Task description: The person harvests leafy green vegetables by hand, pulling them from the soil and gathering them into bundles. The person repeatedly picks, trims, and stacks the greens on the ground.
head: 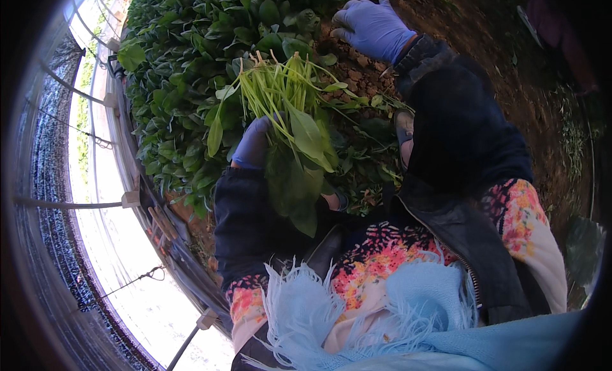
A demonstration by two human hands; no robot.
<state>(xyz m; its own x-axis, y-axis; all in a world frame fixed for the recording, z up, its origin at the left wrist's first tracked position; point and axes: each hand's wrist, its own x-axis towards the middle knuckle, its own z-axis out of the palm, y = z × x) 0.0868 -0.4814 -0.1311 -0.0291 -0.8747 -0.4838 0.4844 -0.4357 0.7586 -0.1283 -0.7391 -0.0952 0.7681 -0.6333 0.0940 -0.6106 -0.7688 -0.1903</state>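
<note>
My left hand (253,142), in a purple-blue glove, is shut around a bunch of spinach-like leafy greens (299,91). The bunch's pale cut stem ends point away from me, and its broad leaves hang down towards my lap. At the top, my right hand (373,26), in a matching glove, reaches over bare soil at the edge of the growing greens (201,50). Its thumb sticks out and its fingertips bend downward; the palm is hidden. A small pale pointed thing (386,72) shows beside the right cuff, too little of it to name.
Loose leaves and stems (358,155) lie on the ground around my shoes (404,127). On the left runs a plastic-film greenhouse wall (52,179) with cords and clips. Brown soil (516,93) stretches to the right, with part of another person (557,31) at the upper right.
</note>
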